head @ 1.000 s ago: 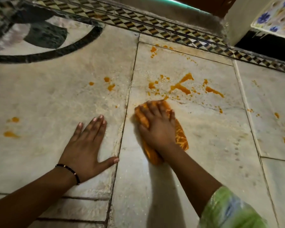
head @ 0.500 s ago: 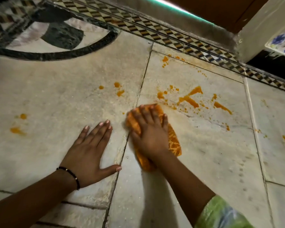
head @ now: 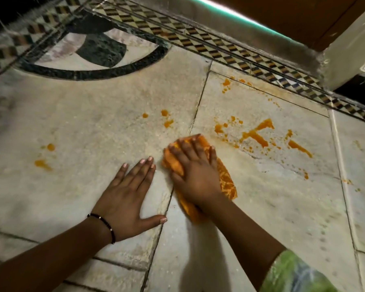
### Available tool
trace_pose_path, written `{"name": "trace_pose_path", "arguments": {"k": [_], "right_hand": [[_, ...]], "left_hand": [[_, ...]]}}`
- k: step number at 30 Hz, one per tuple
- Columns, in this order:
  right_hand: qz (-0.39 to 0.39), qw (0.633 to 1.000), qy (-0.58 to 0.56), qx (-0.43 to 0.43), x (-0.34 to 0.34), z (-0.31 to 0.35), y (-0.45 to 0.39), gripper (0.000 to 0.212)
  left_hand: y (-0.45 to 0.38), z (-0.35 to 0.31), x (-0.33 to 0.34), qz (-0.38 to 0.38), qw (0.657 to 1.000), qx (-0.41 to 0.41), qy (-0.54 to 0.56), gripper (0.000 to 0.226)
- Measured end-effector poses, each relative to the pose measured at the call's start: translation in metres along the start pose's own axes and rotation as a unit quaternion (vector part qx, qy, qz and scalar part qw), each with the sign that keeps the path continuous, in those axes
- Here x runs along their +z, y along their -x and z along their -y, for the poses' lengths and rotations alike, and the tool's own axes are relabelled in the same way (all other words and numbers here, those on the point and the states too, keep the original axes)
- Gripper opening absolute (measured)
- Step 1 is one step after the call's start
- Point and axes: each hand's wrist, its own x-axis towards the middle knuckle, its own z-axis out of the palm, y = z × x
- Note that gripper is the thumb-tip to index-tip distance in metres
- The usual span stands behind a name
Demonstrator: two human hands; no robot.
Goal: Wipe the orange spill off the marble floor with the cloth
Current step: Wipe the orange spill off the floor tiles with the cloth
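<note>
An orange cloth (head: pixel 227 180) lies bunched on the pale marble floor (head: pixel 93 133), straddling a tile joint. My right hand (head: pixel 195 173) presses flat on it with straight fingers, covering most of it. My left hand (head: pixel 129 197) rests flat on the floor just left of the cloth, fingers spread, a dark bead bracelet on the wrist. The main orange spill (head: pixel 258 134) streaks the tile beyond and right of the cloth. Smaller drops (head: pixel 167 119) sit ahead of the left hand, and two blots (head: pixel 43 163) lie far left.
A checkered inlay border (head: pixel 219 49) runs along the far side below a wall and a wooden door (head: pixel 282 13). A dark circular marble inlay (head: pixel 101 49) lies at the far left. More orange specks (head: pixel 306 175) dot the tile at the right.
My right hand has slid the cloth leftward over the tile joint, closer to my left hand. The left hand has stayed planted; the view shifted.
</note>
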Motion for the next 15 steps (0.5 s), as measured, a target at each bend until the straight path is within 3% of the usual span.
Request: {"name": "trace_pose_path", "arguments": {"k": [2,4,7,10,12,15], "right_hand": [[0.012,0.997,0.016,-0.08,0.001,-0.01,0.035,0.066],[0.026,0.994,0.033,-0.104,-0.003,-0.038,0.065,0.067],[0.003,1.0,0.03,-0.007,-0.009,-0.063,0.048,0.066],[-0.023,0.996,0.007,0.087,-0.007,-0.033,-0.007,0.065],[-0.018,0.997,-0.003,0.072,-0.004,-0.011,-0.019,0.064],[-0.025,1.0,0.002,-0.014,0.002,-0.002,0.027,0.059]], "left_hand": [[0.0,0.001,0.0,-0.004,1.0,-0.005,0.01,0.11],[0.0,0.001,0.001,-0.003,1.0,-0.003,0.013,0.111],[0.001,0.0,0.005,-0.011,1.0,-0.003,0.019,0.111],[0.0,0.0,0.004,-0.013,1.0,-0.005,0.012,0.111],[-0.001,0.0,0.001,-0.01,1.0,-0.006,0.008,0.112],[0.0,0.001,-0.004,-0.001,1.0,-0.012,0.01,0.112]]}}
